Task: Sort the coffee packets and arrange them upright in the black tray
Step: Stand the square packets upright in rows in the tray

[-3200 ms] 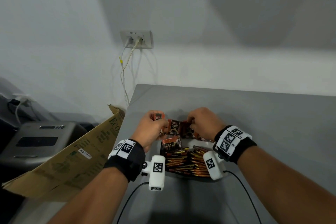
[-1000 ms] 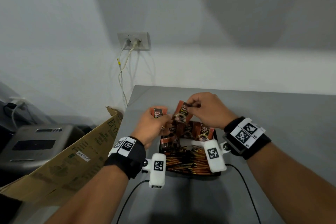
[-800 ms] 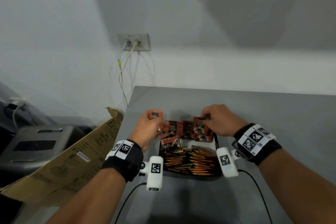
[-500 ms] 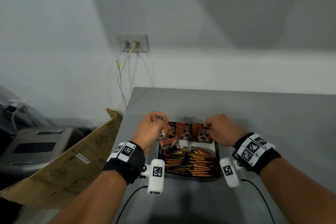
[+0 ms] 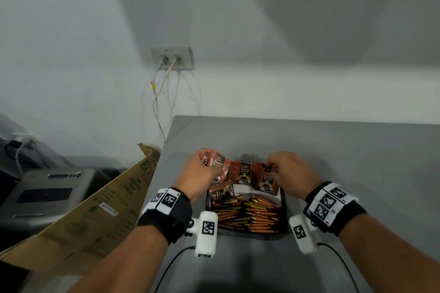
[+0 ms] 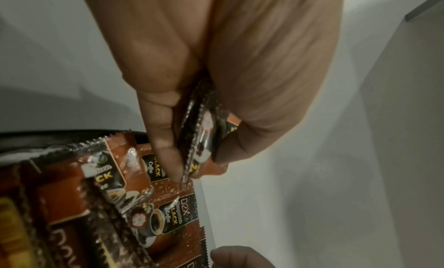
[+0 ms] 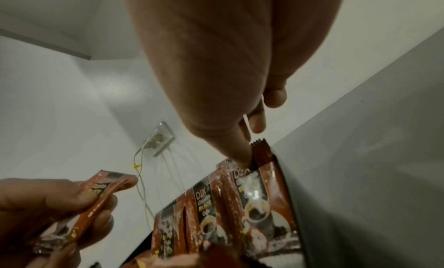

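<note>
Pinched between the thumb and curled fingers of the left hand is a small bunch of brown D2X black coffee packets, held at the 10 o'clock corner of the black tray; the left wrist view shows their edges squeezed together in that grip. Over at the tray's 1 o'clock corner, the right hand has its thumb and forefinger closed on the top seam of the rightmost upright packet, which stands against the tray's right wall. A row of upright D2X packets lines the tray's 12 o'clock edge between the two hands, labels facing the person. One more packet leans tilted at about 9 o'clock inside the tray. Orange and black stick sachets lie flat in a heap filling the tray's 6 o'clock half. Everything sits on a grey table. At 11 o'clock on the white wall a socket plate carries two plugged white cables. Leaning at the table's 9 o'clock edge is a flattened cardboard box, with a grey appliance beyond it
</note>
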### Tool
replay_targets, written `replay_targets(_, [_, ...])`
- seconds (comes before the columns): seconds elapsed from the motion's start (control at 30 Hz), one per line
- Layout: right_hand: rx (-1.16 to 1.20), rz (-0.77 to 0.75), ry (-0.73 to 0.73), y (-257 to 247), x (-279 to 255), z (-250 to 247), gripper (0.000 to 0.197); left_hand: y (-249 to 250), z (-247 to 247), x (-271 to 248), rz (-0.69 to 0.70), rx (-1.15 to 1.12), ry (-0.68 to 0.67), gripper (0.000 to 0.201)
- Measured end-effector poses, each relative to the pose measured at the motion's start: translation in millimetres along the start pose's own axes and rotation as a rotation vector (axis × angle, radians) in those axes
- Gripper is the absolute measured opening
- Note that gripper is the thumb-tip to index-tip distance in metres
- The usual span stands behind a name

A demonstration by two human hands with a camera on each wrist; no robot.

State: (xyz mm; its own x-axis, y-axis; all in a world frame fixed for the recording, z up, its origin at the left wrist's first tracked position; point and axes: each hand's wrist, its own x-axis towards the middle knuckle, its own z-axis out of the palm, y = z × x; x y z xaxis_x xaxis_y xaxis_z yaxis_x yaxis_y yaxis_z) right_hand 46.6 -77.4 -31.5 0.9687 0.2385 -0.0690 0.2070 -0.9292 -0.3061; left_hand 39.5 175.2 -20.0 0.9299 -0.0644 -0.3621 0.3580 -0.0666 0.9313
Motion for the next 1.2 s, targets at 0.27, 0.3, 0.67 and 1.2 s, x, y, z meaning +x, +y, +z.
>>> replay_targets(0.27, [0.517, -0.068, 0.056, -47, 2, -44, 0.022, 16, 27, -4, 0.159, 0.148, -0.097, 0.055])
replay_targets(0.3, [0.521, -0.082, 0.049, -52, 4, -47, 0.018, 18, 30, -3, 0.178, 0.157, -0.104, 0.057])
replay_targets(0.67, [0.328, 0.047, -0.060, -41, 25, -24, 0.019, 7, -2, 3, 0.040, -0.045, 0.108, 0.022])
replay_targets(1.2, [0.112, 0.029, -0.074, -44, 40, 16, 0.025, -6, -11, 3, 0.081, 0.094, 0.124, 0.019])
